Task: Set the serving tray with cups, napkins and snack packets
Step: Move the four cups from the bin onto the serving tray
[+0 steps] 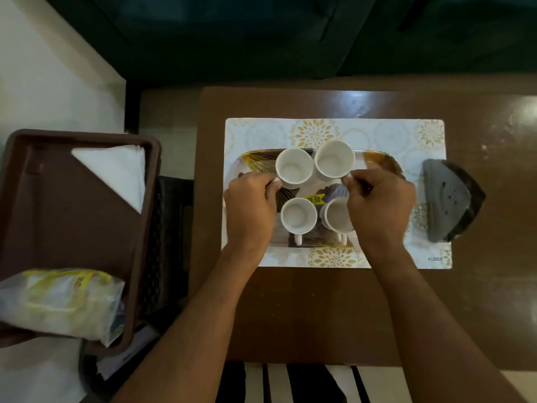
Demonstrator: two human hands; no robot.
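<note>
A patterned serving tray [383, 162] lies on a floral placemat [406, 135] on the brown table. Several white cups stand on it. My left hand [251, 210] grips the handle of the far left cup [294, 169]. My right hand [380, 207] pinches the handle of the far right cup [334, 163], and partly hides the near right cup [337, 216]. The near left cup [298, 216] stands free, handle toward me. White folded napkins [116, 170] and clear snack packets [58, 301] lie in a brown bin [72, 228] to the left.
A dark grey wedge-shaped object [452, 200] rests on the placemat's right edge. The brown table [319, 309] has bare surface near me. A dark sofa [261, 33] stands beyond the table. A dark woven stand [168, 228] sits between bin and table.
</note>
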